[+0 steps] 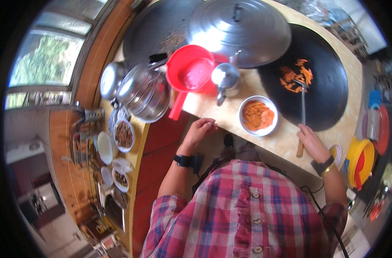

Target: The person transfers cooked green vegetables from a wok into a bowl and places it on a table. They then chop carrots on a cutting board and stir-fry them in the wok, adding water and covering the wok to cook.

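My right hand [311, 139] grips the handle of a long spatula [303, 105], whose metal blade lies among sliced carrots [307, 75] in a large black wok [329, 96]. To the left of that wok, a white bowl [243, 124] stands on the counter with more carrot slices [258, 115] in it. My left hand [199, 132] hovers by the counter's front edge with its fingers curled together, and I see nothing in them. Nearest to it are a red plastic ladle [189, 71] and a shiny metal pot with a dark handle [226, 77].
A broad metal lid [239, 28] covers the back of the counter [213, 111], beside a second wok [151, 32]. Steel basins [146, 92] lean at the left. Bowls of dark food [124, 136] line the left worktop. A yellow tub [361, 159] stands at the right.
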`<action>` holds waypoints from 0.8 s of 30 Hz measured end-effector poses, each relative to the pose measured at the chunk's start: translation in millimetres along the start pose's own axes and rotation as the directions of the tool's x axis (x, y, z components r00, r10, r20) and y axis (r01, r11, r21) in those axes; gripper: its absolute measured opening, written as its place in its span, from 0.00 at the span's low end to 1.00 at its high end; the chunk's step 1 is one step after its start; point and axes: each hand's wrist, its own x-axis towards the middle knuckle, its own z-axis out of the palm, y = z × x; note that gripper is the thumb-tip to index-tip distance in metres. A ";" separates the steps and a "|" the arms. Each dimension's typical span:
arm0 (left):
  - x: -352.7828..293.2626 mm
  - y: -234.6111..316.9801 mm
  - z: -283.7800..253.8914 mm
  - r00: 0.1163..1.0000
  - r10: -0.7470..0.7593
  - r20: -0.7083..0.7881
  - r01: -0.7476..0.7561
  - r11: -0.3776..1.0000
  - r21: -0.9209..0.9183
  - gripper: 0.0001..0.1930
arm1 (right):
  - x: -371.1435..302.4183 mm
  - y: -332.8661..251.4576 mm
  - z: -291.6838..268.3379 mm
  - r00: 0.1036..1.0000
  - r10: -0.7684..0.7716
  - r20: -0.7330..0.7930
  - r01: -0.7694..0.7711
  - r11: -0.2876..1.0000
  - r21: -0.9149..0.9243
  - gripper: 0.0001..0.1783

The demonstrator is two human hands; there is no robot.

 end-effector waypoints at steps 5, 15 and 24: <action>-41.6 -24.2 -6.9 1.000 0.016 -0.027 -0.017 0.998 -0.066 0.13 | -15.0 -28.0 -15.5 1.000 0.000 -0.009 0.000 0.996 -0.091 0.19; -128.6 -74.6 -69.4 0.941 -0.067 -0.332 -0.049 0.943 -0.328 0.13 | 7.5 -133.5 -27.9 0.956 -0.188 -0.225 0.231 0.956 0.183 0.22; -200.0 -151.8 -201.6 0.699 -0.035 -0.714 -0.387 0.821 -0.419 0.13 | 27.7 -285.9 19.4 0.930 -0.295 -0.219 0.317 0.946 0.072 0.21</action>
